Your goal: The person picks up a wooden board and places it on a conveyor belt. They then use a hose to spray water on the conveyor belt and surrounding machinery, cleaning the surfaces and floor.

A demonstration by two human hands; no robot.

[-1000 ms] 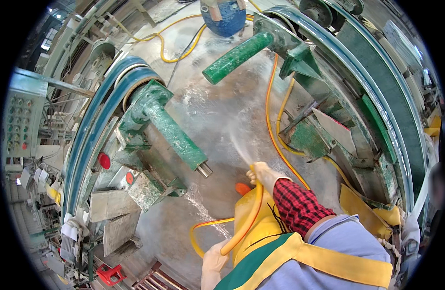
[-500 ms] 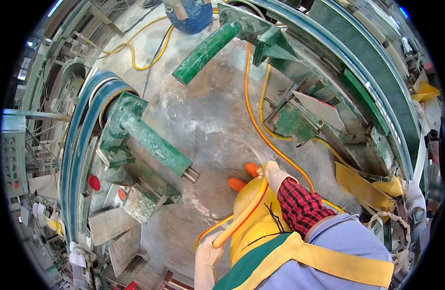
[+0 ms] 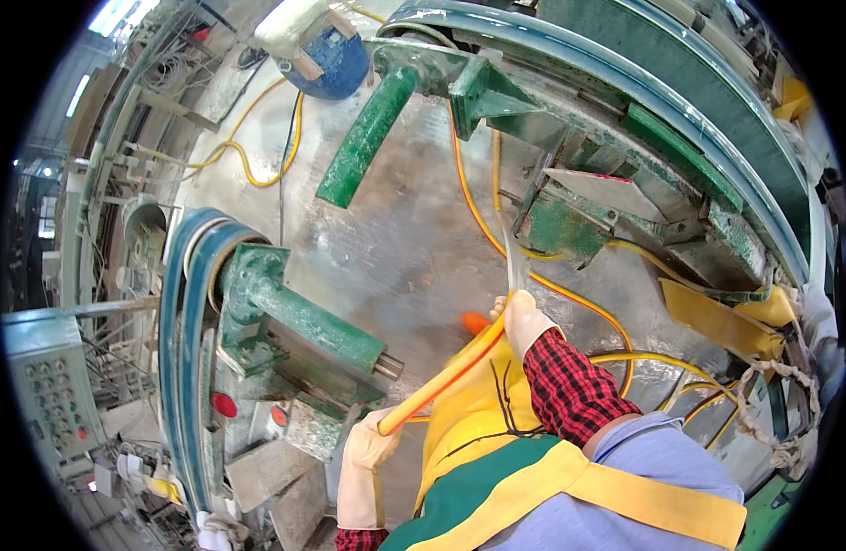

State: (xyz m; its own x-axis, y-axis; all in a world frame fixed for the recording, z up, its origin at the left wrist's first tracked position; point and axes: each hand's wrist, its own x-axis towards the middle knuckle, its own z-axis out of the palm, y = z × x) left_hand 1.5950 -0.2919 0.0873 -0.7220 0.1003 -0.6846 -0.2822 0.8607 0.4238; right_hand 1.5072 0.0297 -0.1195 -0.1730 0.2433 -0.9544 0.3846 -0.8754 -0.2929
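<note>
My right hand, in a pale rubber glove, grips the end of an orange-yellow hose from which a thin stream of water shoots upward toward the green machine frame. Lower down, my gloved left hand holds the same hose, which runs diagonally across my yellow apron. A red checked sleeve covers my right forearm. An orange boot tip shows just left of my right hand on the wet grey floor.
A green shaft on a belt-wrapped wheel stands at the left. Another green cylinder lies beyond, by a blue motor. Yellow hoses snake over the floor. A grey control box is at far left. Yellow sheeting lies right.
The view has shifted left and down. My right hand has turned the hose end, so the stream now points up toward the right machine frame instead of onto the floor.
</note>
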